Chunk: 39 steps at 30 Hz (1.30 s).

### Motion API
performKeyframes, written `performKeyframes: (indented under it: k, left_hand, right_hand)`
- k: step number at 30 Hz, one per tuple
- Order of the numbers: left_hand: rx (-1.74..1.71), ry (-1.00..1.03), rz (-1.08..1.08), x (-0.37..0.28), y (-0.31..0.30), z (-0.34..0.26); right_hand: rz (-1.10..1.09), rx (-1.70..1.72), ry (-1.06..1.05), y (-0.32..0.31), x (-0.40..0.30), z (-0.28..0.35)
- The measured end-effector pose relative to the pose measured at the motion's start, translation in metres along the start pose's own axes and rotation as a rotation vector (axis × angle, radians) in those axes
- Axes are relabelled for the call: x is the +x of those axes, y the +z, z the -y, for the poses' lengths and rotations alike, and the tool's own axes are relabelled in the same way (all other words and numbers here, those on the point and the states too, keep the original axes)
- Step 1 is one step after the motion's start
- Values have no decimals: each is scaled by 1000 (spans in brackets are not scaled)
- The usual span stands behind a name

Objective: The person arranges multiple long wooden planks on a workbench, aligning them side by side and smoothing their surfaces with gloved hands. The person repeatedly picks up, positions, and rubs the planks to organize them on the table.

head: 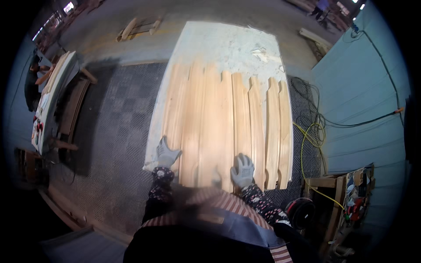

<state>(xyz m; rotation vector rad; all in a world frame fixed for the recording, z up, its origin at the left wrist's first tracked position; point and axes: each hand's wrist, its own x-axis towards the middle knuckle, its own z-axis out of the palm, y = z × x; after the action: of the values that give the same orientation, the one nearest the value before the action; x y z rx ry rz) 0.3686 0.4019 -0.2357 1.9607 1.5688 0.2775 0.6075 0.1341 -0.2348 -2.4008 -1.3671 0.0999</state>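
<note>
Several long pale wooden boards [213, 121] lie side by side on a white-topped table [227, 39], their lengths running away from me. Some have notched or curved ends. My left hand [167, 154], in a grey work glove, rests at the leftmost boards near the table's left edge, thumb and fingers spread. My right hand [242, 171], gloved the same way, lies palm down on the near part of a board right of the middle. Narrower boards [272, 131] lie to its right with gaps between them. Whether either hand grips a board is hard to tell.
A person [33, 82] stands at another table [62, 85] on the far left. Yellow hose [302, 141] and dark cables [317, 108] run along the right. A wooden stand [338, 190] with red tools is at the lower right, beside a round black object [301, 213].
</note>
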Motion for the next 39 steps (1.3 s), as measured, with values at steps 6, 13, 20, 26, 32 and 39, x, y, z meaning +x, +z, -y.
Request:
performKeyframes:
  k: [6,13,20,26,32,39]
  left_hand:
    - [279,-48,-49,5,-5,-18]
    - [-1099,-74,204,14,-32,20]
    - [-11,94,-280,10,-60,79]
    - [248,132,-258,5,-53,96]
    - [159,249,-329,45,-22,100]
    - [43,381,-189,89,-37,71]
  right_hand:
    - [-127,122,-114,-14,9,-1]
    - [-78,94,-169,-13,7,-9]
    - [-14,37,-96,6,-11,-11]
    - [-8,0,-132,2,-13,-11]
    - [-2,-27,-152,-1,-11,-13]
    - [-26,-29,-163,-5,-1,-6]
